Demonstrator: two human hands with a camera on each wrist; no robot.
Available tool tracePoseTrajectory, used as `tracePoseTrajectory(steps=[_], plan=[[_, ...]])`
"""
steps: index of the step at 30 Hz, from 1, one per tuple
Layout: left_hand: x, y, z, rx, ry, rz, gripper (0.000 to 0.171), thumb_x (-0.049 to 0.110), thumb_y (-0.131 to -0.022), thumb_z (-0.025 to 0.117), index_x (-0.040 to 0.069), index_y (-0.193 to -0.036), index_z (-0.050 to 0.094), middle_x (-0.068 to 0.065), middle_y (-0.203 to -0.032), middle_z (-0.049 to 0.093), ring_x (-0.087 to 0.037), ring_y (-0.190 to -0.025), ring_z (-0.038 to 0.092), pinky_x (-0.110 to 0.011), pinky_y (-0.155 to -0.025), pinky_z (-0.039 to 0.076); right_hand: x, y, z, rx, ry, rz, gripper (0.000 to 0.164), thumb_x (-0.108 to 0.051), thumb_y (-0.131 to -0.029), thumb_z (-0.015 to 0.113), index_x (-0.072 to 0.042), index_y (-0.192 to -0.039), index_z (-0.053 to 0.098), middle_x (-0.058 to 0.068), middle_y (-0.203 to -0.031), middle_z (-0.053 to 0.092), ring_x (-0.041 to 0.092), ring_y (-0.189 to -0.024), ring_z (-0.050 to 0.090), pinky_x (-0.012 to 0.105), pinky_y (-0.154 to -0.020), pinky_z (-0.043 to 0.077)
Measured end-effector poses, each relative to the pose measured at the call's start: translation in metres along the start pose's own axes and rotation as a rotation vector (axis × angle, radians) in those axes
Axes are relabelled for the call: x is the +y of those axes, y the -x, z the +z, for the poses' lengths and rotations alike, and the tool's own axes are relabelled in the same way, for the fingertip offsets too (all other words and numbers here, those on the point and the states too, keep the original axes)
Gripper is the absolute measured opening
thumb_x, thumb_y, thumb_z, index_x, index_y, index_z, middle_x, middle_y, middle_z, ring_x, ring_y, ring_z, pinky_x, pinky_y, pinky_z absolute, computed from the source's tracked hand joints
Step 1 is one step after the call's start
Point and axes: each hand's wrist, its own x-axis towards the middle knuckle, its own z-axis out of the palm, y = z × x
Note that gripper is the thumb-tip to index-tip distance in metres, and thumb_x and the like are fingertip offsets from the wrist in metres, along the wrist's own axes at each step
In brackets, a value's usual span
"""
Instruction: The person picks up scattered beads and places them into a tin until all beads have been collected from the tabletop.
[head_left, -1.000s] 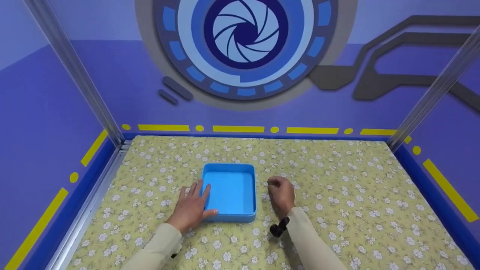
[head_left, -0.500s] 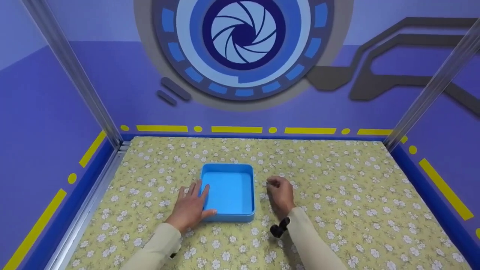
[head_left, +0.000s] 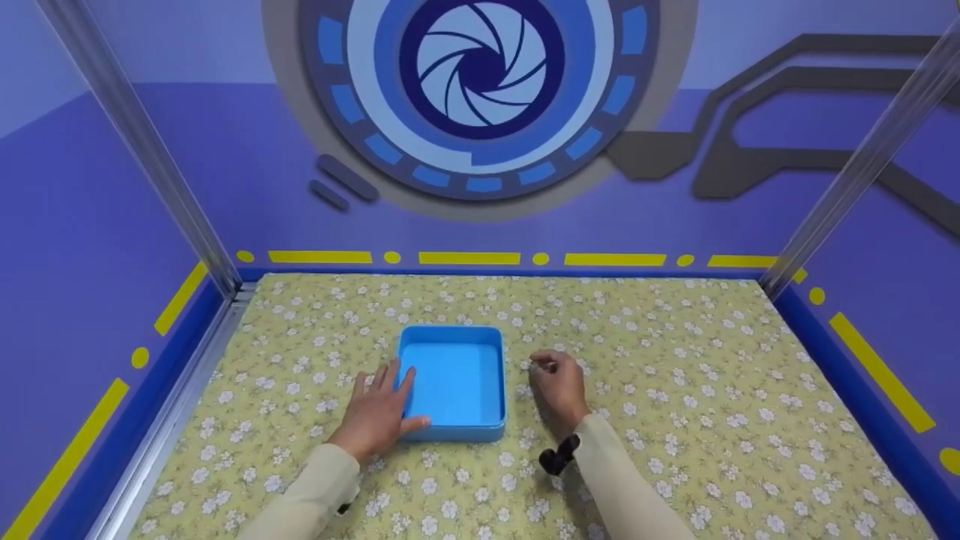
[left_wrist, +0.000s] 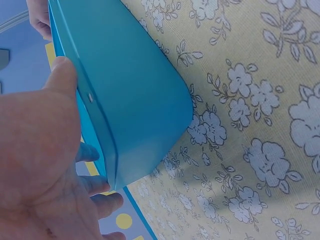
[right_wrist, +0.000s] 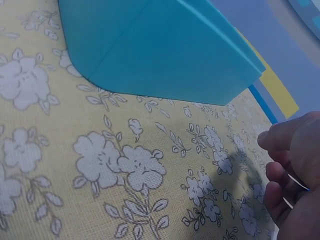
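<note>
A shallow, square blue box (head_left: pixel 461 433) with an open top stands on the floral cloth, its inside bare. My left hand (head_left: pixel 373 416) rests over its left side with the fingers spread. In the left wrist view, the thumb of that hand (left_wrist: pixel 37 150) lies at the rim of the box (left_wrist: pixel 130 95), and the other fingertips reach past the corner. To the right of the box, apart from it, my right hand (head_left: pixel 562 384) is low over the cloth. Loosely curled fingers of this hand (right_wrist: pixel 307 150) show nothing held in the right wrist view.
A yellowish cloth (head_left: pixel 675 390) with white flowers covers the table. Blue-purple panels (head_left: pixel 360 232) with yellow dashes enclose it at the back and sides. Metal posts (head_left: pixel 161 157) stand at the rear corners. A black device (head_left: pixel 559 455) sits at the right wrist.
The head view has turned slightly right, so the whole scene sits a little further left in it. Both hands keep their places relative to the box.
</note>
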Motion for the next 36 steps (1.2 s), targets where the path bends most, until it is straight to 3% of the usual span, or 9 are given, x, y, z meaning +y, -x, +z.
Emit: tracePoseTrajectory(steps=[4,15,22,36], plan=[[0.001,0.0,-0.001,-0.008,0.001,-0.007,0.085,0.056,-0.089,0.059,0.007,-0.152,0.031,-0.022,-0.158,0.023,-0.042,-0.146,0.024,-0.064,-0.116,0.015,-0.001,0.0,-0.001,0.01,0.053,-0.043,0.02,-0.009,-0.092,0.064,-0.008,-0.111,0.07,0.008,-0.102,0.065,0.019,-0.083,0.06,0.03,-0.07,0.051],[0.002,0.001,-0.002,-0.014,0.011,0.004,0.084,0.056,-0.09,0.058,0.006,-0.152,0.031,-0.023,-0.158,0.022,-0.042,-0.146,0.023,-0.065,-0.115,0.015,-0.006,0.006,-0.003,0.016,0.042,-0.098,0.02,-0.005,-0.091,0.063,-0.005,-0.11,0.07,0.009,-0.104,0.065,0.019,-0.082,0.056,0.029,-0.068,0.048],[0.001,0.002,-0.002,0.011,0.019,0.017,0.083,0.055,-0.089,0.059,0.005,-0.151,0.033,-0.023,-0.157,0.025,-0.043,-0.145,0.025,-0.066,-0.114,0.017,-0.009,0.008,-0.003,0.01,0.042,-0.106,0.022,-0.004,-0.091,0.062,-0.005,-0.111,0.07,0.009,-0.107,0.066,0.017,-0.082,0.056,0.027,-0.068,0.047],[0.002,0.002,-0.003,-0.001,0.011,0.015,0.084,0.054,-0.09,0.059,0.005,-0.151,0.031,-0.024,-0.157,0.023,-0.044,-0.145,0.024,-0.066,-0.115,0.016,-0.021,0.015,-0.001,-0.011,0.029,-0.106,0.021,-0.006,-0.091,0.065,-0.009,-0.11,0.071,0.008,-0.109,0.066,0.019,-0.086,0.056,0.026,-0.065,0.048]])
